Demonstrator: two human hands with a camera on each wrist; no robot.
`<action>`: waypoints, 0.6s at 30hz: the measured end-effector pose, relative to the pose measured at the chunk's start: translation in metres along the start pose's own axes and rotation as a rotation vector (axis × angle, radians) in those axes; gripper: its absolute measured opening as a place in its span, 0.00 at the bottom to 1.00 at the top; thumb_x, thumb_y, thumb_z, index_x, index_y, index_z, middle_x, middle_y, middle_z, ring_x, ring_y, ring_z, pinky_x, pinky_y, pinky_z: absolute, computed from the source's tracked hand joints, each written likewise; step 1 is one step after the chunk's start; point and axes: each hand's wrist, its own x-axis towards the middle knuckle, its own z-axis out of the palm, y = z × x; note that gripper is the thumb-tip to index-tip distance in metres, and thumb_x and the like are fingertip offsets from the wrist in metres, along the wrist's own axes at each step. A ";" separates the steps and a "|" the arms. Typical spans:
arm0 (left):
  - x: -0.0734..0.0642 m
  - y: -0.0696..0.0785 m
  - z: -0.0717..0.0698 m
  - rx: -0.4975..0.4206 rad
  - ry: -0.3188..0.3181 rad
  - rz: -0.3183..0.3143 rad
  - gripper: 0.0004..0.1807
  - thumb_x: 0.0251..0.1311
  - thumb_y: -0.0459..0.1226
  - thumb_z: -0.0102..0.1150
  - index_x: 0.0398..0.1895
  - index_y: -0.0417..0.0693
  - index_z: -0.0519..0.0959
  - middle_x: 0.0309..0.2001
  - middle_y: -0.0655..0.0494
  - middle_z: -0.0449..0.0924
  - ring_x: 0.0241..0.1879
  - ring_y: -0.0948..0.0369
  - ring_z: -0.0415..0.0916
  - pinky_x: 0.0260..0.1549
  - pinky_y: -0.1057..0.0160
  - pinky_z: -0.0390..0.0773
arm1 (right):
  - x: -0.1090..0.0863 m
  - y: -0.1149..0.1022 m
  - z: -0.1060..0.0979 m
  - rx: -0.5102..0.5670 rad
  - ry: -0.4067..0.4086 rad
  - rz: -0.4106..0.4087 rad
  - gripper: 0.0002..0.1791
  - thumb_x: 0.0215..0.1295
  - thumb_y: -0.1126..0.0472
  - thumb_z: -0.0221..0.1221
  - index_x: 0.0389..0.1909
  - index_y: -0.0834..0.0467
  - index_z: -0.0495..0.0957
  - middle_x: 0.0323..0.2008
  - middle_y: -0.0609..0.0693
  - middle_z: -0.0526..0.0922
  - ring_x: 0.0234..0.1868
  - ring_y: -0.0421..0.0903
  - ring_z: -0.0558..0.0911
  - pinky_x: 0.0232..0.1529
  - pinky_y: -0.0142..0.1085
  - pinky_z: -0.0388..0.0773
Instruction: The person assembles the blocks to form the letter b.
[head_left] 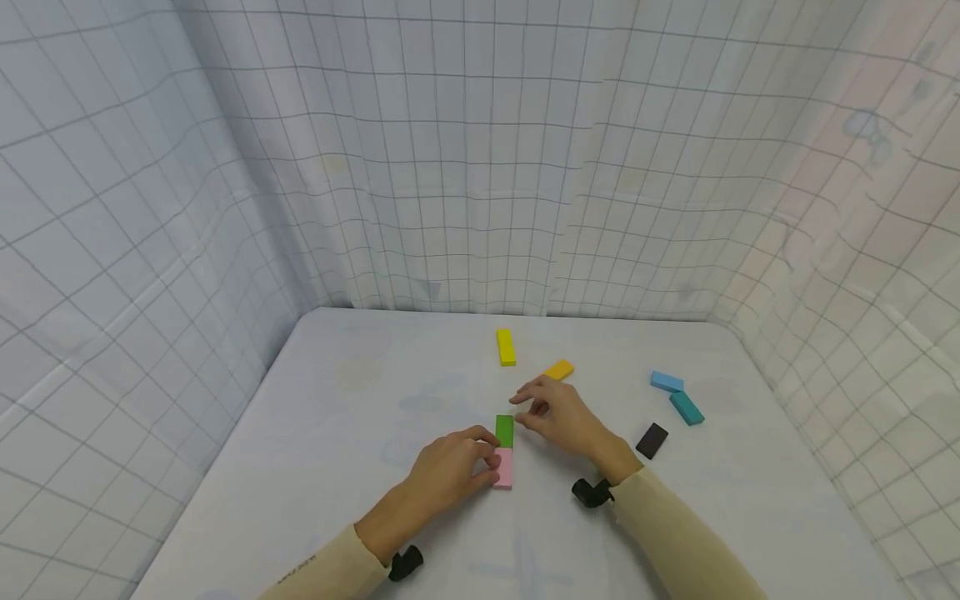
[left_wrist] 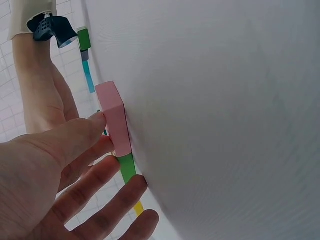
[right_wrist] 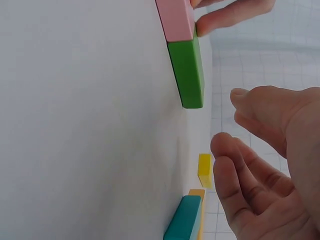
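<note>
A pink block point(head_left: 503, 469) and a green block point(head_left: 505, 431) lie end to end on the white table. My left hand point(head_left: 450, 468) is at their left side, thumb and fingertips right at the pink block and the joint. In the left wrist view its fingers point(left_wrist: 107, 205) spread loosely beside the row. To the right of the green block hovers my right hand point(head_left: 558, 414), fingers bent loosely, nothing between them. The right wrist view shows a gap between this hand point(right_wrist: 270, 165) and the green block point(right_wrist: 187, 75).
A yellow block point(head_left: 506, 347) lies farther back, with an orange block point(head_left: 558, 370) partly behind my right hand. On the right are a light blue block point(head_left: 667, 382), a teal block point(head_left: 686, 407) and a black block point(head_left: 652, 441). Grid-patterned white curtains point(head_left: 465, 167) surround the table.
</note>
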 end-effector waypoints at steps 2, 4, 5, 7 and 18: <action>0.000 0.000 0.000 0.003 0.004 0.000 0.05 0.68 0.41 0.85 0.42 0.53 0.98 0.62 0.58 0.94 0.53 0.55 0.95 0.52 0.50 0.95 | 0.001 0.004 -0.001 -0.014 0.024 0.009 0.15 0.76 0.63 0.78 0.59 0.57 0.94 0.58 0.53 0.91 0.43 0.37 0.89 0.48 0.32 0.90; -0.001 0.001 0.000 0.006 0.005 0.001 0.05 0.68 0.41 0.85 0.42 0.53 0.98 0.61 0.58 0.94 0.53 0.54 0.95 0.52 0.49 0.95 | 0.003 0.008 -0.002 -0.034 0.047 0.019 0.16 0.76 0.61 0.78 0.61 0.57 0.94 0.58 0.52 0.91 0.43 0.38 0.87 0.49 0.32 0.89; -0.001 0.001 0.000 0.008 0.005 0.002 0.05 0.68 0.41 0.86 0.42 0.53 0.98 0.61 0.58 0.94 0.53 0.54 0.95 0.53 0.49 0.95 | 0.004 0.009 -0.002 -0.047 0.059 0.029 0.16 0.76 0.60 0.78 0.61 0.57 0.93 0.59 0.52 0.91 0.44 0.39 0.87 0.49 0.33 0.88; 0.000 0.002 0.000 0.010 0.004 0.001 0.05 0.68 0.41 0.86 0.42 0.53 0.97 0.61 0.58 0.94 0.54 0.54 0.95 0.54 0.49 0.95 | 0.005 0.011 -0.005 -0.070 0.080 0.054 0.18 0.77 0.58 0.78 0.63 0.57 0.93 0.61 0.54 0.90 0.47 0.43 0.87 0.52 0.37 0.88; -0.001 0.002 -0.001 0.007 -0.003 -0.015 0.04 0.68 0.41 0.85 0.41 0.55 0.97 0.61 0.60 0.94 0.54 0.55 0.94 0.54 0.49 0.95 | 0.011 0.023 -0.018 -0.209 0.148 0.240 0.30 0.76 0.47 0.79 0.73 0.53 0.89 0.74 0.64 0.81 0.73 0.68 0.77 0.74 0.72 0.75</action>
